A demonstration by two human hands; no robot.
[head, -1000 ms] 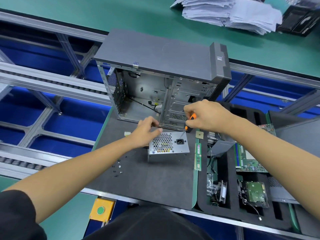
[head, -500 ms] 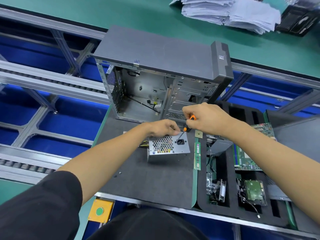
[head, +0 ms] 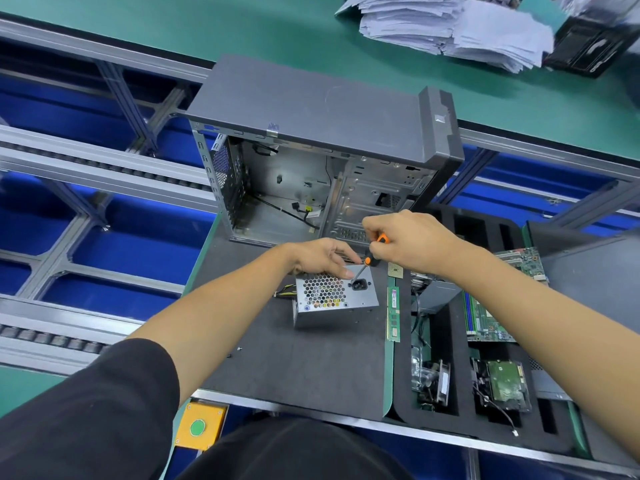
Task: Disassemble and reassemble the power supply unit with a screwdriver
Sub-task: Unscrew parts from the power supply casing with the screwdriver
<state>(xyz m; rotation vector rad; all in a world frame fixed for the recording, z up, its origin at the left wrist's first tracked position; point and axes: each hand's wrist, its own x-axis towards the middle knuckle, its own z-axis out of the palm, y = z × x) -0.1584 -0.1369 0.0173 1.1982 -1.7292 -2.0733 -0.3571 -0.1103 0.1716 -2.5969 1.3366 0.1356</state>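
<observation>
A silver power supply unit (head: 334, 299) with a honeycomb grille and a black socket lies on the dark mat (head: 304, 368). My left hand (head: 320, 256) rests on its far top edge, thumb pointing at the spot where the screwdriver tip lands. My right hand (head: 410, 242) grips the orange-and-black screwdriver (head: 367, 263), whose shaft slants down to the unit's top face near the socket. Behind them stands the open grey computer case (head: 311, 161).
A few small screws (head: 233, 351) lie on the mat at the left. A RAM stick (head: 393, 313) lies beside the unit. The black foam tray (head: 460, 386) at the right holds a motherboard, a fan and a hard drive. Paper stacks (head: 450, 26) sit beyond.
My left hand has slid right along the unit's far edge toward the screwdriver tip. My left arm now covers most of the loose screws. The right hand holds its place.
</observation>
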